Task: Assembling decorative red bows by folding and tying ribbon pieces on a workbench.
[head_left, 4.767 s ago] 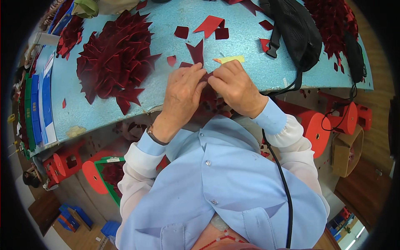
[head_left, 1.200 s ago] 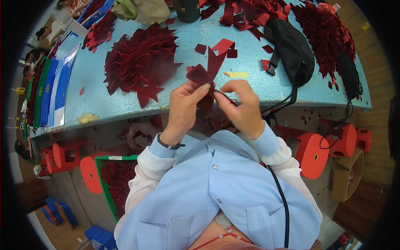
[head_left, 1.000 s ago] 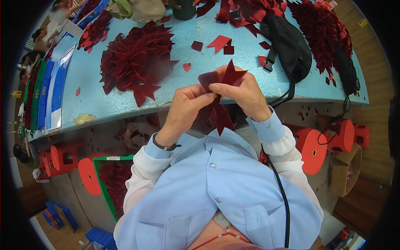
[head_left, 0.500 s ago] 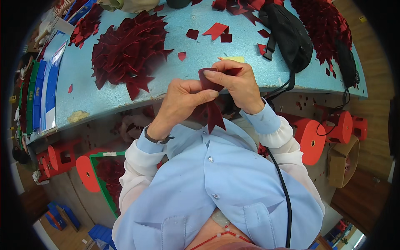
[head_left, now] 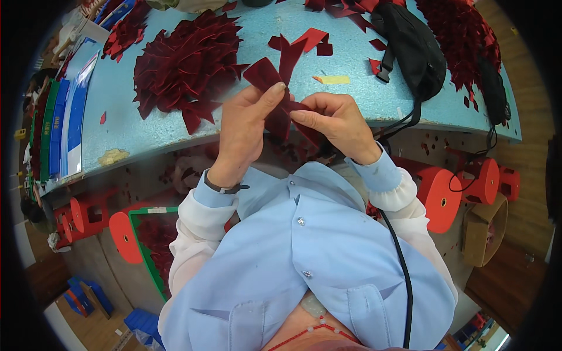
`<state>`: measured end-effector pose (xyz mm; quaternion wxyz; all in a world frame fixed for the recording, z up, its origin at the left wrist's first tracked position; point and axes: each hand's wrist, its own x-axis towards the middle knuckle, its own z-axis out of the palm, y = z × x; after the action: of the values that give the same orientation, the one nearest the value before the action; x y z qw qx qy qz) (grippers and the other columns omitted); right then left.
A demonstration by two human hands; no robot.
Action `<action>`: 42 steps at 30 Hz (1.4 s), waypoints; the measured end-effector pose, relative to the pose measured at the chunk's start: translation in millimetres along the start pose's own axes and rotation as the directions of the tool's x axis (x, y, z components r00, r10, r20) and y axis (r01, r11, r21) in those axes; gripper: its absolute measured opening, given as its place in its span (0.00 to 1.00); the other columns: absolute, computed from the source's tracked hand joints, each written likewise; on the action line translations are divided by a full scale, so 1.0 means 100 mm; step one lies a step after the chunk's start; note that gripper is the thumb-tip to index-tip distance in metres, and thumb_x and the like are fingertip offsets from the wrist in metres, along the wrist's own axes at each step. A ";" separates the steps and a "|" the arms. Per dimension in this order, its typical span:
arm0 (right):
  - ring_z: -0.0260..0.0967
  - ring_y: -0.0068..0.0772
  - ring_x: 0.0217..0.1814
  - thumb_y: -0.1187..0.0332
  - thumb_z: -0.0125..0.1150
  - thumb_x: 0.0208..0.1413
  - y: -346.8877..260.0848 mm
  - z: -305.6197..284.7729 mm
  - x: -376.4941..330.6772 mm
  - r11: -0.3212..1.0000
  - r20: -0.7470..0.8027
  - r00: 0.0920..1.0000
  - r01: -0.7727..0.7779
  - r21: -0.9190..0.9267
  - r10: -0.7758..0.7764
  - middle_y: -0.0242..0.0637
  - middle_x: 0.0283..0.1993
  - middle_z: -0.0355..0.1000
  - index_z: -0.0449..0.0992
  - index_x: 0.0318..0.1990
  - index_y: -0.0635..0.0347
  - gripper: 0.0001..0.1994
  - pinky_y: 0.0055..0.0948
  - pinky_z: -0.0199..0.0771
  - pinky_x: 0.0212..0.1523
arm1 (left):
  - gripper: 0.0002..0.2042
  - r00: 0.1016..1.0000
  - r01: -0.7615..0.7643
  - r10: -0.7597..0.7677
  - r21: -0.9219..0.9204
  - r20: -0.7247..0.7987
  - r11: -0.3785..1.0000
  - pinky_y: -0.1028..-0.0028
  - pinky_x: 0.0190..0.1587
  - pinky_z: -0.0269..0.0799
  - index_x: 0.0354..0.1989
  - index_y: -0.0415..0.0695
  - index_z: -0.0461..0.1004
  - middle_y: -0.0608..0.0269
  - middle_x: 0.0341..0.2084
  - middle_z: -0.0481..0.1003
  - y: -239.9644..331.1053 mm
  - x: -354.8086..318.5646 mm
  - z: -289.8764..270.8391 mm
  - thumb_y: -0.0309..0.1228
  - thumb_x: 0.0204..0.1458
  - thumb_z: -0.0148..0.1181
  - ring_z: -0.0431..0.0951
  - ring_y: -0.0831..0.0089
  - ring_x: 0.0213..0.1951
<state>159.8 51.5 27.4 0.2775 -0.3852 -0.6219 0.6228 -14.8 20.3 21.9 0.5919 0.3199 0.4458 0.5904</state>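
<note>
The light blue tabletop stretches beyond the fingers of both hands, its near edge passing just on the body side of them. A large heap of dark red velvet bows rests on it, to the left of the left fingers and a little farther from the body. Well to the right of the right fingers, and also farther away, lies a black bag. The left hand has its thumb laid across the near face of 1 dark red bow, pinching it around the upper middle, with the other fingers mostly hidden behind. The right hand pinches the bow's lower right side between thumb and curled forefinger. The bow lies directly between the 2 sets of fingers, raised in front of the tabletop edge. Its long axis slants from 1 loop and 1 tail above the left thumb down to the end below the right thumb; the left fingers sit nearer its centre. Past the fingertips lie a folded red ribbon and, smaller, a pale yellow strip, beyond the right fingers.
</note>
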 end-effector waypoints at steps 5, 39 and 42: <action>0.67 0.16 0.28 0.71 0.63 0.51 0.08 -0.03 0.01 0.982 -0.048 0.997 0.070 0.173 -0.062 0.31 0.27 0.73 0.77 0.34 0.66 0.07 0.15 0.67 0.30 | 0.09 0.998 0.041 -0.042 0.012 0.055 0.999 0.78 0.42 0.68 0.37 0.35 0.74 0.63 0.33 0.76 -0.01 -0.04 0.03 0.26 0.49 0.63 0.74 0.78 0.35; 0.68 0.17 0.29 0.70 0.66 0.49 0.04 -0.06 0.22 0.989 -0.167 0.974 0.150 -0.019 -0.151 0.35 0.30 0.75 0.77 0.33 0.67 0.08 0.17 0.65 0.31 | 0.09 1.000 0.005 -0.005 0.064 -0.004 0.998 0.82 0.34 0.68 0.38 0.35 0.77 0.64 0.30 0.78 -0.26 -0.11 0.03 0.26 0.50 0.62 0.74 0.83 0.30; 0.68 0.18 0.29 0.71 0.66 0.49 0.10 -0.04 0.23 0.969 -0.211 0.958 0.221 0.109 -0.195 0.36 0.31 0.76 0.76 0.34 0.66 0.08 0.17 0.66 0.30 | 0.08 0.999 0.031 -0.032 -0.017 -0.014 0.999 0.83 0.34 0.67 0.37 0.34 0.77 0.65 0.30 0.77 -0.25 -0.11 0.02 0.26 0.51 0.61 0.73 0.83 0.30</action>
<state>152.1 72.2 14.8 0.4271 -0.3587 -0.5857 0.5882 -1.8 7.8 1.8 0.6005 0.3038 0.4502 0.5869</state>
